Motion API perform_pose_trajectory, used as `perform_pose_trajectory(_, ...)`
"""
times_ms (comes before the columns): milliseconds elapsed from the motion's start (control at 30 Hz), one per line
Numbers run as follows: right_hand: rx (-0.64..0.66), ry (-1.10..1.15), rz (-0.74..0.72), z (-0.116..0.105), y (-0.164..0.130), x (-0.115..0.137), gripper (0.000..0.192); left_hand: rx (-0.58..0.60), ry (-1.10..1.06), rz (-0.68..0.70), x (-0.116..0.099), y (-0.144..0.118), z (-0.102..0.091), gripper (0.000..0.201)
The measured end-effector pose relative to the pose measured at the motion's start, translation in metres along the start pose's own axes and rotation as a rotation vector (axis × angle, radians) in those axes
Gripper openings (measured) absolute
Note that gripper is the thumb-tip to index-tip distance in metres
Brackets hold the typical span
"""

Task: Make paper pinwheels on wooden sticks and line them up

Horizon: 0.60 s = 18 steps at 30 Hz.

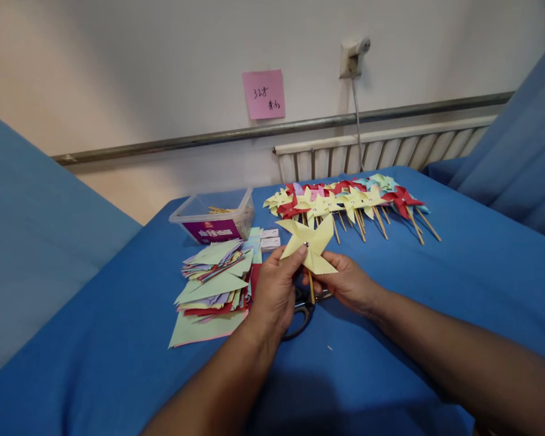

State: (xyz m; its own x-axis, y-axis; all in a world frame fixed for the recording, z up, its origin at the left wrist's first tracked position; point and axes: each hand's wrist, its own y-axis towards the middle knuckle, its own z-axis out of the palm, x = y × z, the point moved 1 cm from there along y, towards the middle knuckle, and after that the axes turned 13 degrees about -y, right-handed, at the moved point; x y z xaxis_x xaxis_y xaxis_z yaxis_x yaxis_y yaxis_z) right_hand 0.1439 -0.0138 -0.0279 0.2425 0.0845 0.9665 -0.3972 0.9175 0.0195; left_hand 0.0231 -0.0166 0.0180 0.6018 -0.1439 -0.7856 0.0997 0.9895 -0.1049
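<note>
Two hands pinching one yellow pinwheel [312, 244], left hand [275, 290] clamped at its centre pin, right hand [349, 281] gripping its stick, scissors [302, 312] beneath, paper stack [215, 284] left of the left hand

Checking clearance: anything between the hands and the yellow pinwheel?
Nothing visible. Both hands already hold the pinwheel: left hand fingers at its centre pin, right hand behind, at the stick. Scissors lie underneath.

A cream wall [118, 72] carries a pink sticky note [263, 93], a socket [353, 56] with 1 cable hanging, and a metal rail [209, 139]. A white radiator [390, 151] stands behind the blue-covered table's [436, 290] far edge.
</note>
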Motion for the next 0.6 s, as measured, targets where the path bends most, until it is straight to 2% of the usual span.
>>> perform_pose_trajectory(67, 0.027, -0.043, 0.011, -0.001, 0.001, -0.002, 0.028, -0.027, -0.006, 0.008, 0.000, 0.001, -0.001, 0.028)
perform_pose_trajectory(133, 0.000, -0.109, 0.028, -0.004, 0.003, -0.003, 0.030, -0.054, -0.041, 0.016, -0.001, 0.002, -0.002, 0.029)
perform_pose_trajectory(200, -0.110, -0.165, 0.005, -0.009, 0.005, -0.001, 0.033, -0.069, -0.093, 0.022, -0.001, 0.004, -0.002, 0.032)
perform_pose_trajectory(267, -0.230, -0.200, -0.080, -0.014, 0.006, 0.005, 0.033, -0.074, -0.124, 0.018, -0.002, 0.005, -0.003, 0.036)
perform_pose_trajectory(333, -0.279, -0.213, -0.174, -0.017, 0.005, 0.012, 0.030, -0.073, -0.118, -0.002, -0.002, 0.006, -0.003, 0.037)
perform_pose_trajectory(433, -0.264, -0.201, -0.221, -0.017, 0.003, 0.019, 0.029, -0.065, -0.092, -0.056, 0.000, 0.005, -0.003, 0.036)
perform_pose_trajectory(600, -0.240, -0.124, -0.187, -0.018, 0.005, 0.012, 0.035, -0.033, -0.073, -0.117, 0.003, 0.001, -0.002, 0.034)
